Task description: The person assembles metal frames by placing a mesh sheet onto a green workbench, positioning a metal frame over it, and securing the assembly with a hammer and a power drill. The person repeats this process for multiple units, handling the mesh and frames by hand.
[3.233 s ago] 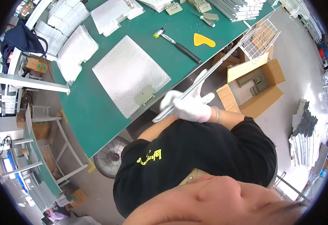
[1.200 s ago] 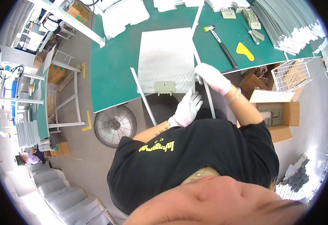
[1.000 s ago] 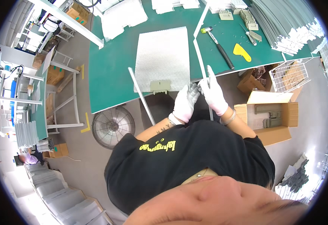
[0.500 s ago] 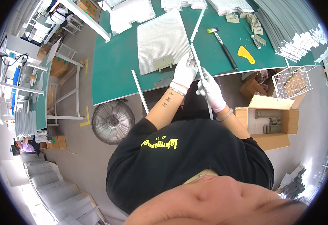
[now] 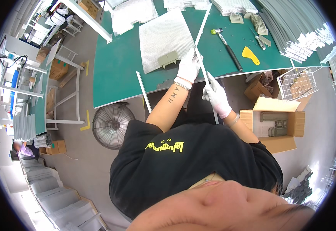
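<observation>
Both gloved hands steady a bent pale strip at the bench edge

The left hand (image 5: 189, 67) is at the bend of the pale strip (image 5: 203, 66), its fingers curled in toward the metal with little gap showing, apparently pinching it. The grip sits there, I judge, because the angle is where the strip would most easily swing. Whether it is one bent piece or two pieces joined, I cannot tell.

The right hand (image 5: 216, 98) is nearer the body, partly closed around the lower length: one finger lies straight along the strip, the others fold across it. Holding at two separate places probably keeps the strip from twisting. Its far length slants over the green table (image 5: 116, 79); its lower end points toward the black shirt (image 5: 198, 154).

Just beside the left hand, the silver mesh sheet (image 5: 166, 36) lies flat at the front of the table, seemingly within reach for either hand. A grey-green plate (image 5: 168, 59) rests on its near edge, teeth toward the person. A second strip (image 5: 143, 91) slants across the table edge to the left, apart from both hands.

To the right lie the hammer (image 5: 229, 50), handle toward the person, and the yellow scraper (image 5: 250, 56), likely set aside there to leave the sheet uncovered.
</observation>
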The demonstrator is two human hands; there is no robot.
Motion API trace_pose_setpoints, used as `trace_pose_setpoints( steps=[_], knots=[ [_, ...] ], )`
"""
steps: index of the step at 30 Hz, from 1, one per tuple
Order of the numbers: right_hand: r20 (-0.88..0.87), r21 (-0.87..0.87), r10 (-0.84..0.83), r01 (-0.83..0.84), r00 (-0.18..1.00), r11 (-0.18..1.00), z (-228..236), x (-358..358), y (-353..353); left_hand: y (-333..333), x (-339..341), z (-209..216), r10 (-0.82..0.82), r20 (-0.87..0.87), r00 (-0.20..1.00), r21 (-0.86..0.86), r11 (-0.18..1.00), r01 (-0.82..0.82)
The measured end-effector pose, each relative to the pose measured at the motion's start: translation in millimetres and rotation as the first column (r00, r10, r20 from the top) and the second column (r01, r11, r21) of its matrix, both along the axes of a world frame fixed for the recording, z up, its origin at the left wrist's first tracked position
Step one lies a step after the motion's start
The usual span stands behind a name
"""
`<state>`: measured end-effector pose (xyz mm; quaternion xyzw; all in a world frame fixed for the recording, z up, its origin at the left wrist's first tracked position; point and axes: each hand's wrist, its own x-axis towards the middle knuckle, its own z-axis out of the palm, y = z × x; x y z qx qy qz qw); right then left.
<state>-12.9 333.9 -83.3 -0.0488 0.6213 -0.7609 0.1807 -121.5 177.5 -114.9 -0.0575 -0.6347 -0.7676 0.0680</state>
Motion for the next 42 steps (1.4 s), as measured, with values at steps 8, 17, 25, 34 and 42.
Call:
trace_pose_setpoints(
  steps=[8,17,25,34,42],
  knots=[
    [-0.07,0.01,0.101,-0.101,0.992,0.995,15,-56,1,10,11,5,-0.191,0.161,0.968,0.599,0.799,0.058],
    [0.122,0.011,0.193,-0.196,0.973,0.98,4,-150,-10,-43,109,88,-0.192,-0.594,0.781,-0.741,0.51,-0.438],
    [0.22,-0.278,0.206,-0.141,0.954,0.95,-3,-146,-23,-210,76,44,0.079,0.21,0.974,-0.17,0.985,-0.043],
    [0.028,-0.259,0.139,-0.127,0.99,0.957,18,-131,-3,-179,85,97,0.056,0.15,0.987,0.038,0.997,-0.063],
    [-0.104,-0.242,0.026,-0.051,0.994,0.969,83,-91,-2,-147,103,118,0.299,-0.267,0.916,-0.24,0.9,-0.364]
  ],
)
